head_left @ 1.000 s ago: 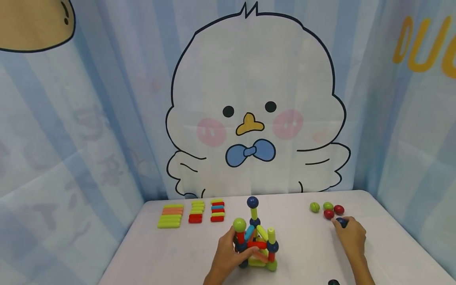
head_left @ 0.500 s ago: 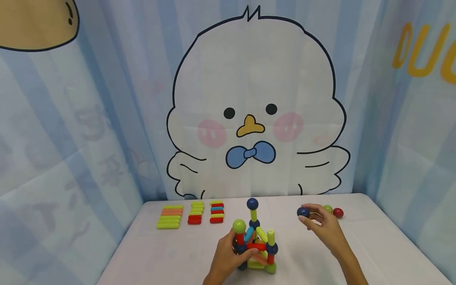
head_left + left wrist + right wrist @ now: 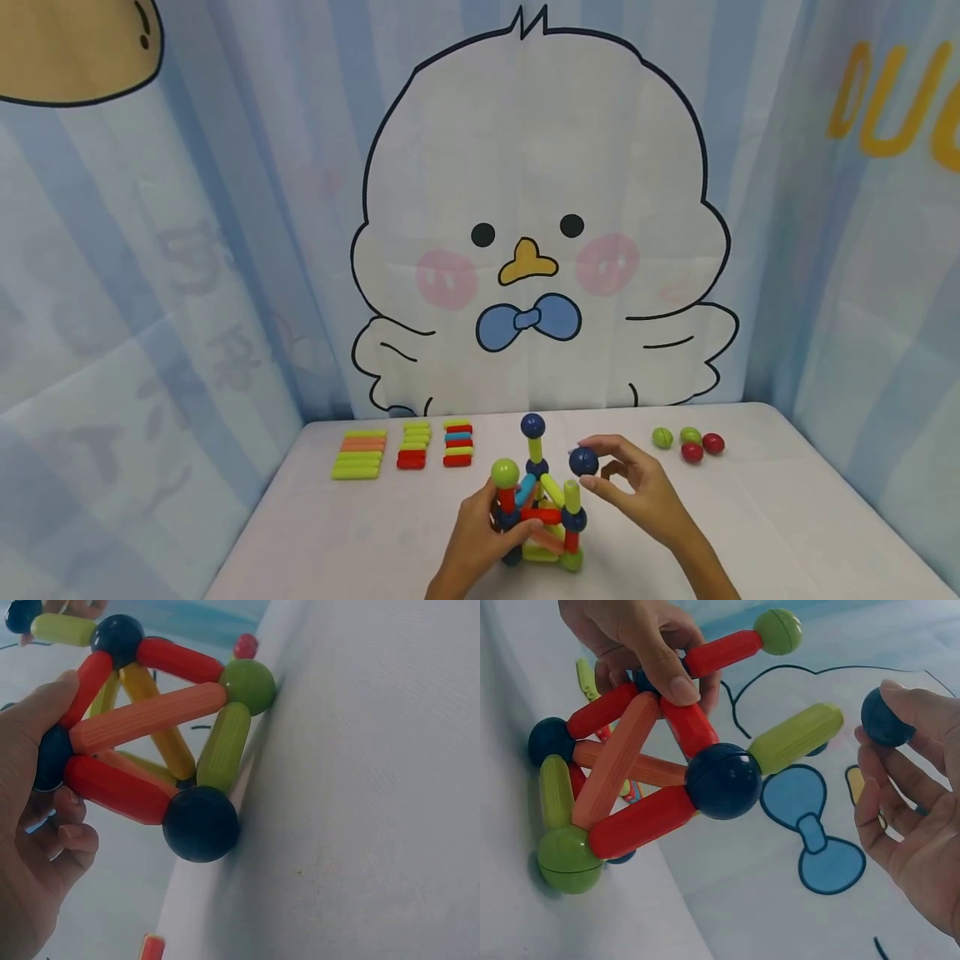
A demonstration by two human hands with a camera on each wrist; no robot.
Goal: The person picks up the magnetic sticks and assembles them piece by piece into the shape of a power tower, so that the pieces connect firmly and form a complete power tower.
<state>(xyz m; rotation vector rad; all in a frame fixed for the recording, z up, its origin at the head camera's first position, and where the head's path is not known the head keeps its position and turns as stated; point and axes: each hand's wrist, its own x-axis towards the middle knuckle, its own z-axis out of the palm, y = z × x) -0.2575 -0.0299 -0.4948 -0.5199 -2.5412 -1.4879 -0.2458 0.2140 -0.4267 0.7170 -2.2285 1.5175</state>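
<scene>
A frame of coloured rods and balls (image 3: 541, 516) stands on the table. My left hand (image 3: 480, 536) grips its left side, thumb along a red rod and fingers behind a dark blue ball (image 3: 54, 757). Between thumb and fingertips my right hand (image 3: 637, 492) pinches a loose dark blue ball (image 3: 583, 462). This ball is just above and right of the upright yellow-green rod (image 3: 572, 497) on the frame's right corner. In the right wrist view a gap shows between the ball and that rod's tip (image 3: 829, 718). A green ball (image 3: 505, 473) tops the left corner, and a dark blue ball (image 3: 532, 426) tops the back one.
Three groups of short rods (image 3: 357, 456) lie at the table's back left, in yellow-green, orange, red and blue. Green balls (image 3: 662, 437) and red balls (image 3: 692, 452) sit at the back right. A printed curtain (image 3: 525, 167) hangs behind the white table (image 3: 337, 533).
My right hand has lifted the dark blue ball from beside the red and green balls and carried it left to the frame's right corner. My left hand stays on the frame.
</scene>
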